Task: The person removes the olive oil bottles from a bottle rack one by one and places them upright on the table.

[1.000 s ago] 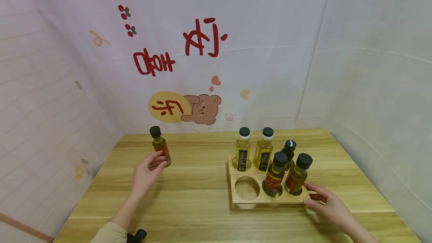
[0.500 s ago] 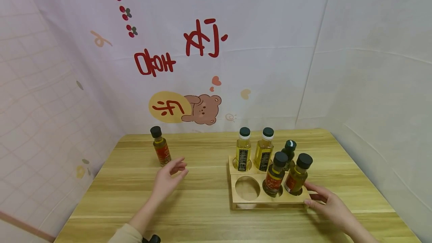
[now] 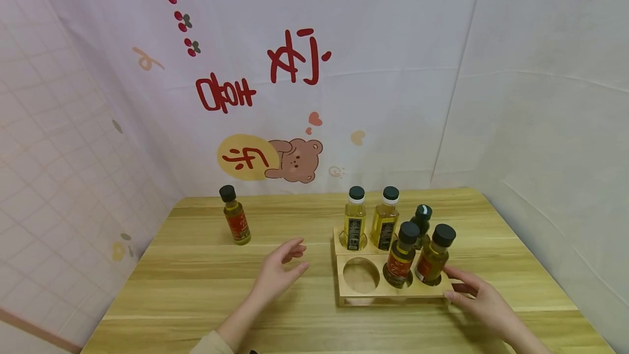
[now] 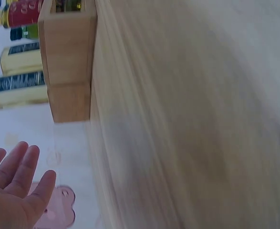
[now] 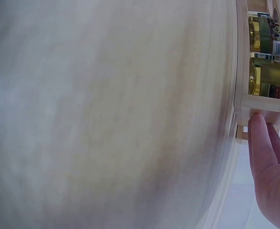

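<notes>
In the head view my left hand (image 3: 277, 275) is over the table between a lone bottle and a wooden rack (image 3: 363, 294). Its relaxed fingers hold nothing; the left wrist view shows them spread apart. The lone oil bottle (image 3: 238, 223), black-capped with a red label, stands upright behind and left of that hand. My right hand (image 3: 479, 299) touches the right end of the rack with thumb and fingertips, also seen in the right wrist view. In the rack's front row are two red-labelled bottles (image 3: 400, 261) and a bare round hole (image 3: 361, 275) at the left.
The rack's raised back row holds two clear bottles (image 3: 354, 225) of yellow oil and a dark green bottle (image 3: 421, 223), partly hidden. A printed cloth (image 3: 393, 97) hangs behind the wooden table (image 3: 196, 288), with more cloth at both sides.
My left hand has come away from the lone bottle and moved right, towards the rack. That bottle stays standing at the left. The right hand and the rack have not visibly moved.
</notes>
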The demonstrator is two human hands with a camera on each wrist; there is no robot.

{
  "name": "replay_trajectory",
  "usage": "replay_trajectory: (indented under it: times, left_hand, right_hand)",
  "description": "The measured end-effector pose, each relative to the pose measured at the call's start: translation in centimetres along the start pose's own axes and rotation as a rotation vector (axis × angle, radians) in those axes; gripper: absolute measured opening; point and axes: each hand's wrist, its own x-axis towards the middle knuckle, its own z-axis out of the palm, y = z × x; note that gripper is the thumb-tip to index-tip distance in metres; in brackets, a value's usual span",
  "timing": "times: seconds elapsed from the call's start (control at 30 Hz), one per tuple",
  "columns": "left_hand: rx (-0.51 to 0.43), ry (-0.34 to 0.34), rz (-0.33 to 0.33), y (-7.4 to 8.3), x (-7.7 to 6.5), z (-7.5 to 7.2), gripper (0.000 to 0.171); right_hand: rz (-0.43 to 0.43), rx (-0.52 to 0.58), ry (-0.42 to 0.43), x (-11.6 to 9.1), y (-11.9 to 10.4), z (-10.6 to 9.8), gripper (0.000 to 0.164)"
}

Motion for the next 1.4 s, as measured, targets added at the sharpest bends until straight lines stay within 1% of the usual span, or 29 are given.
replay_trajectory:
  times: [0.07,0.23,0.37,0.47,0.57,0.67,0.83,0.97,1.1,1.27,1.4]
  left_hand:
    - [-0.005,-0.021,0.015,0.3,0.1,0.6,0.052]
    - [-0.036,-0.067,0.011,1.2,0.5,2.2,0.055]
    - [-0.033,-0.085,0.024,2.1,0.9,3.4,0.057]
    - [-0.02,-0.086,0.046,2.7,1.2,4.2,0.057]
    - [-0.025,-0.091,0.05,3.5,1.5,5.0,0.058]
    - [-0.038,-0.106,0.068,4.2,1.9,5.8,0.059]
    - [-0.007,-0.139,0.122,5.7,2.8,7.2,0.06]
    - [0.015,-0.171,0.113,6.9,3.5,8.2,0.061]
    - [0.019,-0.193,0.109,7.7,4.2,9.0,0.061]
    - [0.001,-0.197,0.108,8.4,4.8,9.9,0.062]
    - [-0.021,-0.195,0.098,9.0,5.3,10.3,0.062]
  right_hand:
    - [-0.002,0.0,-0.001,0.0,0.0,0.0,0.063]
    - [-0.007,0.006,0.001,0.0,-0.1,0.0,0.063]
    - [-0.005,0.017,-0.008,0.0,-0.1,-0.1,0.063]
    - [-0.002,0.021,-0.013,0.0,-0.1,-0.1,0.063]
    - [0.01,0.031,-0.015,0.0,-0.1,-0.1,0.064]
    - [0.025,0.042,-0.021,0.0,-0.1,-0.1,0.064]
    - [0.034,0.041,-0.024,0.0,0.0,-0.1,0.064]
    - [0.033,0.039,-0.024,0.1,0.1,0.0,0.064]
    - [0.03,0.042,-0.021,0.1,0.2,0.0,0.064]
    - [0.025,0.053,-0.019,0.1,0.3,0.0,0.065]
    - [0.038,0.065,-0.025,0.1,0.2,-0.1,0.065]
